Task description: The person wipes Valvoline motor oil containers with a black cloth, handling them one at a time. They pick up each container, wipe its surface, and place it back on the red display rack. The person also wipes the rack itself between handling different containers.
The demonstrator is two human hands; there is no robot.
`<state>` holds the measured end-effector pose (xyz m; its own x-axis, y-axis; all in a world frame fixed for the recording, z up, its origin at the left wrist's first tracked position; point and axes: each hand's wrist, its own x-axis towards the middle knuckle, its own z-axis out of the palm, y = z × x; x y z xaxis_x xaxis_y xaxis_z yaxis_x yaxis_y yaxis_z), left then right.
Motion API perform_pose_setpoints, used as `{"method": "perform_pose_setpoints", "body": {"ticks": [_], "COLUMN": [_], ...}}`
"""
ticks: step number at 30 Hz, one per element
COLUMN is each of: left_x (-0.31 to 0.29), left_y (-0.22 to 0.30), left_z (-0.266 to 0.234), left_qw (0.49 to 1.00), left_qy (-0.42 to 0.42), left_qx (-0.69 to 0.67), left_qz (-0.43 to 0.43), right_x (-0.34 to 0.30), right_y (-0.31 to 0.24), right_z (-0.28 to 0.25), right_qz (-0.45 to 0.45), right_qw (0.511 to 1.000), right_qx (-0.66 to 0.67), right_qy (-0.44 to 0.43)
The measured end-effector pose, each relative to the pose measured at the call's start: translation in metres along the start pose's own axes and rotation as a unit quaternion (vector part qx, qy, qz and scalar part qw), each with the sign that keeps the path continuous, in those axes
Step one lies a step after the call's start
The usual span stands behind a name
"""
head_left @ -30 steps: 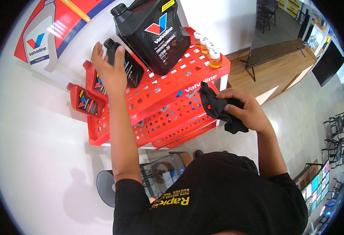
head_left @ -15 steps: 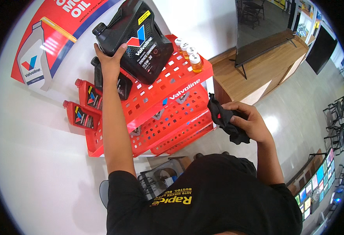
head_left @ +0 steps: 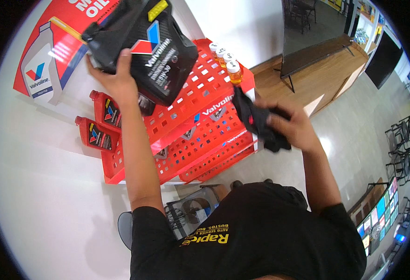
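My left hand [head_left: 114, 79] is closed on the large black motor oil jug [head_left: 170, 77] near its capped end, thumb on the front face. The jug is tilted over the top tier of a red perforated shelf rack [head_left: 186, 105]. Whether its base still touches the tier I cannot tell. A smaller black oil bottle [head_left: 146, 105] shows only in part behind the jug. My right hand [head_left: 294, 125], slightly blurred, grips a crumpled black cloth [head_left: 254, 119] in front of the rack's right end. Close to the cloth's upper end stand several small white-lidded jars of amber liquid [head_left: 234, 73].
Two red oil bottles [head_left: 97, 135] stand at the rack's left end. Behind them a red and blue oil sign [head_left: 39, 74] is on the white wall. To the right are a wooden cabinet [head_left: 307, 84] with a dark screen [head_left: 312, 42] and several black chairs [head_left: 400, 135].
My left hand has shifted left with the jug, which now leans more and covers more of the smaller black bottle. My right hand has carried the cloth up and left toward the jars.
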<state>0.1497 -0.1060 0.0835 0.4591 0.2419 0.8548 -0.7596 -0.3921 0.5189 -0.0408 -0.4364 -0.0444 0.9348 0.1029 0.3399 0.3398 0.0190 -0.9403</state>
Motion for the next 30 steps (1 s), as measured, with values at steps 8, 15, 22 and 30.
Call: {"method": "perform_pose_setpoints", "body": {"ticks": [8,15,22,30], "left_x": [-0.004,0.003,-0.009,-0.024], "left_y": [0.088,0.070,0.105,0.097], "left_z": [-0.014,-0.048,-0.060,-0.066], "left_qw": [0.987,0.969,0.969,0.947], "left_qy": [0.018,0.021,0.089,0.117], "left_qx": [-0.161,-0.225,-0.223,-0.252], "left_qz": [0.014,-0.097,-0.052,-0.164], "right_x": [0.176,0.147,0.116,0.193], "right_y": [-0.100,-0.087,-0.019,-0.052], "right_z": [0.070,0.182,0.138,0.068], "right_qz": [-0.524,-0.463,-0.406,-0.177], "right_qw": [0.816,0.811,0.824,0.937], "right_qx": [-0.222,-0.290,-0.350,0.294], "right_qy": [0.101,0.210,0.182,0.061]}}
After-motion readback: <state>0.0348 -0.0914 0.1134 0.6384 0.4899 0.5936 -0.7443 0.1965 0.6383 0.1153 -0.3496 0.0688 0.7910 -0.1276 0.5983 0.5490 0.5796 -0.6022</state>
